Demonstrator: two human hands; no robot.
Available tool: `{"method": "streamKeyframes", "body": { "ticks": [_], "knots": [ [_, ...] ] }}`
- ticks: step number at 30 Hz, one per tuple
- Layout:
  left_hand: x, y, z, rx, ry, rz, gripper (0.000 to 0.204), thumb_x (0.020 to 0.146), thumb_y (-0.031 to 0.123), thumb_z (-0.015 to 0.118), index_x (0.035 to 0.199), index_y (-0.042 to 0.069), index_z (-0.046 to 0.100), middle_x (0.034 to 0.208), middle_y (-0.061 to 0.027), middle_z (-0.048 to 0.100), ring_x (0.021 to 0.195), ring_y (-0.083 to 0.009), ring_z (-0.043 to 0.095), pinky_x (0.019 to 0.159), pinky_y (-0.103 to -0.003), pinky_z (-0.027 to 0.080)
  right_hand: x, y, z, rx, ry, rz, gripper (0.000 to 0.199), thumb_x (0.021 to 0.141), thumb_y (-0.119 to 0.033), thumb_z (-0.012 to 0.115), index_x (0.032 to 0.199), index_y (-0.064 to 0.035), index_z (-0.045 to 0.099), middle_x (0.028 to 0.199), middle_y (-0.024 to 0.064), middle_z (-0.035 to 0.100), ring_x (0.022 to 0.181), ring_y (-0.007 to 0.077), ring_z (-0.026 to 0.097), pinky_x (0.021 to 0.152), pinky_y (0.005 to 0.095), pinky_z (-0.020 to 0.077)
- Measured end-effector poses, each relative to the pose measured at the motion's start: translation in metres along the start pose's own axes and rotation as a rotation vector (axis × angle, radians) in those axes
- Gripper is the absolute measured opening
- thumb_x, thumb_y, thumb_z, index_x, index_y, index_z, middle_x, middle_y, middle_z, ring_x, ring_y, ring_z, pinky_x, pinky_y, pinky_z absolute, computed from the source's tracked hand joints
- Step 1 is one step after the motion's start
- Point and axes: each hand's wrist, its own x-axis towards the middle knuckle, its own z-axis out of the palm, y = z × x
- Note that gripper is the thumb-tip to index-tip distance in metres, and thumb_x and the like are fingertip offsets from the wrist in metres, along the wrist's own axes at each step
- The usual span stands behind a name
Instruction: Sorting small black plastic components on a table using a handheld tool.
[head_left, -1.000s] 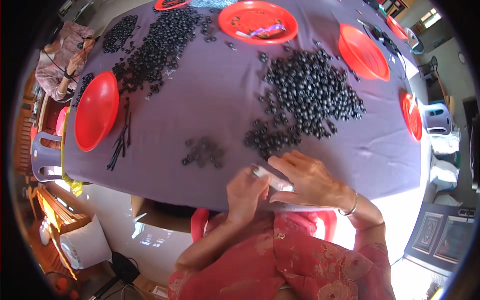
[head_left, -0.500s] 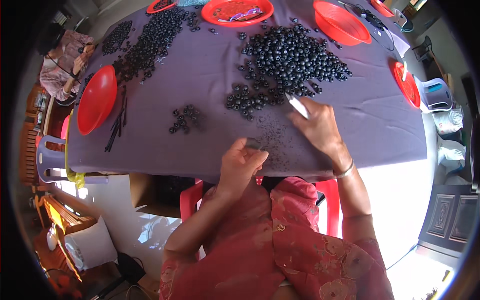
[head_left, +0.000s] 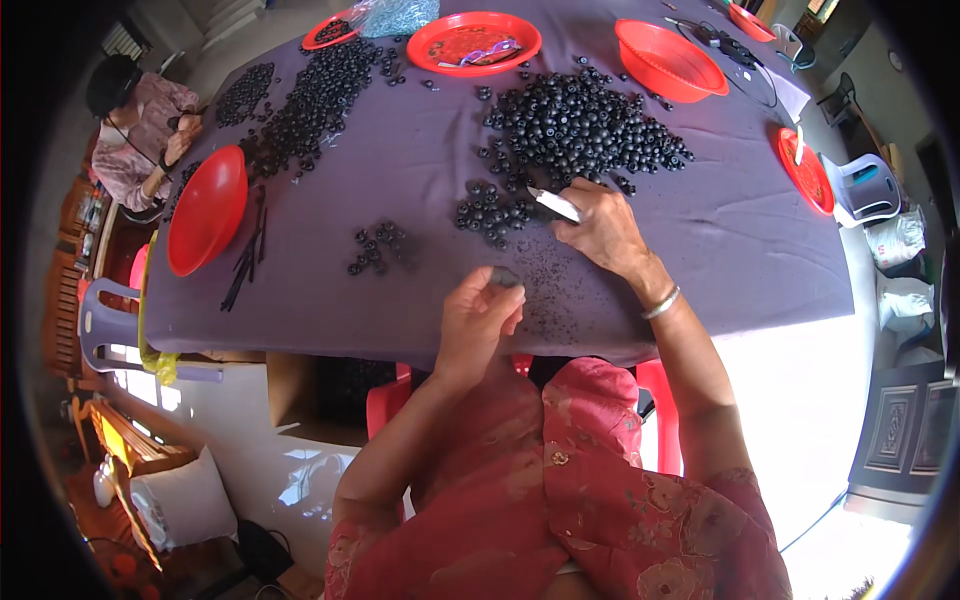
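Note:
My right hand (head_left: pixel 606 228) grips a small knife-like tool (head_left: pixel 556 205), its bright pointed end toward the left. The tool is just in front of a big heap of small black bead-like pieces (head_left: pixel 575 125), and a smaller cluster (head_left: pixel 490 212) lies by its tip. Closer to the table's front edge, my left hand (head_left: pixel 476 318) pinches a black rubber-like piece (head_left: pixel 506 277) between thumb and fingers. Dark crumbs (head_left: pixel 548 290) are scattered on the purple cloth between my hands. A few more black pieces (head_left: pixel 377 246) sit to the left.
Black strips (head_left: pixel 245 262) lie beside a red bowl (head_left: pixel 207 210) at left. Farther back are a red tray (head_left: pixel 473 45) with glasses, a red basket (head_left: pixel 672 65) and more black pieces (head_left: pixel 310 110). A red plate (head_left: pixel 805 172) is at right. Another person (head_left: pixel 145 125) sits at far left.
My right hand has moved left with the tool, whose tip now points more to the left near the small cluster. My left hand has shifted slightly, still pinching the black piece.

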Motion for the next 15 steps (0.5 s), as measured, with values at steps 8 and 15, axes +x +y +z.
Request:
{"method": "streamKeyframes", "body": {
  "ticks": [8, 15],
  "knots": [
    [0.0, 0.005, -0.008, -0.32, -0.115, 0.038, 0.02, 0.096, 0.012, 0.051, 0.115, 0.005, 0.057, 0.106, -0.0053, 0.061, 0.09, -0.0127, 0.06, 0.072, -0.029, 0.051, -0.037, -0.067, 0.001, 0.942, -0.081, -0.03, 0.019, 0.069, 0.007, 0.069, 0.085, -0.0021, 0.066, 0.08, 0.0018, 0.058, 0.072, 0.0097, 0.055, 0.063, 0.0243, 0.0439],
    [-0.006, -0.001, -0.002, -0.6, -0.332, 0.005, 0.019, 0.097, 0.012, 0.051, 0.115, 0.008, 0.055, 0.107, -0.0044, 0.061, 0.094, -0.0131, 0.059, 0.078, -0.03, 0.051, -0.049, -0.065, 0.006, 1.271, -0.139, 0.175, 0.016, 0.079, 0.002, 0.071, 0.094, -0.0014, 0.068, 0.091, 0.002, 0.059, 0.081, 0.0101, 0.058, 0.069, 0.0242, 0.0474]
  ]
}}
